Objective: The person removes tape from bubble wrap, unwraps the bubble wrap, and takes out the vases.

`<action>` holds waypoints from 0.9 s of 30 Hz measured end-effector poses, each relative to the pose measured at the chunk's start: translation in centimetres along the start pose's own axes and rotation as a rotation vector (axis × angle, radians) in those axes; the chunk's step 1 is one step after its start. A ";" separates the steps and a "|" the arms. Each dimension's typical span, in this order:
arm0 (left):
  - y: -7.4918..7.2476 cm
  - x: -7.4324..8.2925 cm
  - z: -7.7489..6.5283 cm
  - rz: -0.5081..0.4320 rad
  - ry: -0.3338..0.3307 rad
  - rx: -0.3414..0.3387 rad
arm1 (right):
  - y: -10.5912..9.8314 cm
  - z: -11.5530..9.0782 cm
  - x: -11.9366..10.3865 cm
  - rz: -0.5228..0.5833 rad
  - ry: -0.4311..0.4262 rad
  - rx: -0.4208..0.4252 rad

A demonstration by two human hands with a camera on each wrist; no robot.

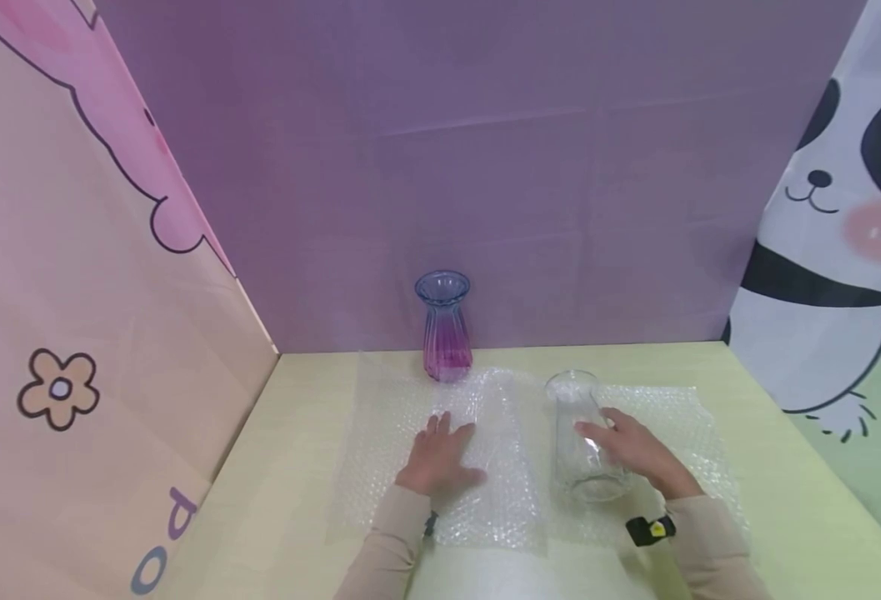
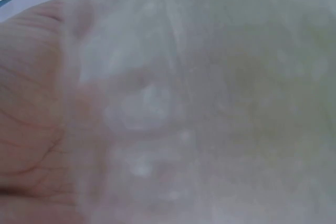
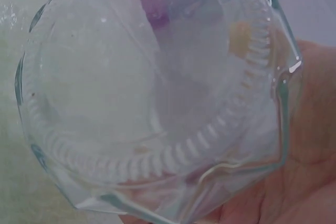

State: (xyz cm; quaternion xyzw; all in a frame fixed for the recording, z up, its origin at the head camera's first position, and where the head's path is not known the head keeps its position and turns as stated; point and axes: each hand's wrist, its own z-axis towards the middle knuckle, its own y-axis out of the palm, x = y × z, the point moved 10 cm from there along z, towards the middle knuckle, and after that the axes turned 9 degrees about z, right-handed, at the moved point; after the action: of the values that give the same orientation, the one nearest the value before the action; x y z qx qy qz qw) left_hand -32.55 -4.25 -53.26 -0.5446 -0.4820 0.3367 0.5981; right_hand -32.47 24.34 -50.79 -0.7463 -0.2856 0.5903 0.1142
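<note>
My right hand (image 1: 633,450) grips a clear glass vase (image 1: 578,446) by its right side. The vase is tilted, its flared rim away from me and its round base towards me. That ridged glass base (image 3: 142,93) fills much of the right wrist view, with the palm (image 3: 315,145) behind it. With fingers spread, my left hand (image 1: 437,458) rests on a sheet of bubble wrap (image 1: 496,492). Blurred translucent wrap (image 2: 210,98) covers most of the left wrist view and hides the fingers; part of the palm (image 2: 31,108) shows.
A blue-to-pink glass vase (image 1: 448,333) stands upright near the back of the pale table (image 1: 290,467), beyond the left hand. More bubble wrap (image 1: 680,425) lies under and right of the clear vase. A purple backdrop (image 1: 440,150) closes the rear, and printed panels flank both sides.
</note>
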 end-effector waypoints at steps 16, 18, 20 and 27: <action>-0.4 0.2 -0.1 -0.022 -0.004 -0.008 | -0.3 -0.5 -0.2 -0.006 -0.001 0.005; -0.5 0.3 -0.1 -0.024 -0.003 -0.010 | -0.4 -0.5 -0.3 -0.009 -0.002 0.007; -0.5 0.4 0.0 -0.026 -0.002 -0.014 | -0.4 -0.6 -0.3 -0.008 -0.003 0.005; -0.2 0.2 0.1 -0.021 -0.011 -0.027 | -0.5 -0.6 -0.2 -0.005 -0.008 0.012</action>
State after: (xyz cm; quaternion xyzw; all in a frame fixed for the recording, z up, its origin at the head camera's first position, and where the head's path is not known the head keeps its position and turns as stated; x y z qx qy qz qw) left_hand -32.56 -4.09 -53.06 -0.5456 -0.4954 0.3271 0.5915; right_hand -32.06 24.70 -50.17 -0.7424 -0.2845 0.5948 0.1189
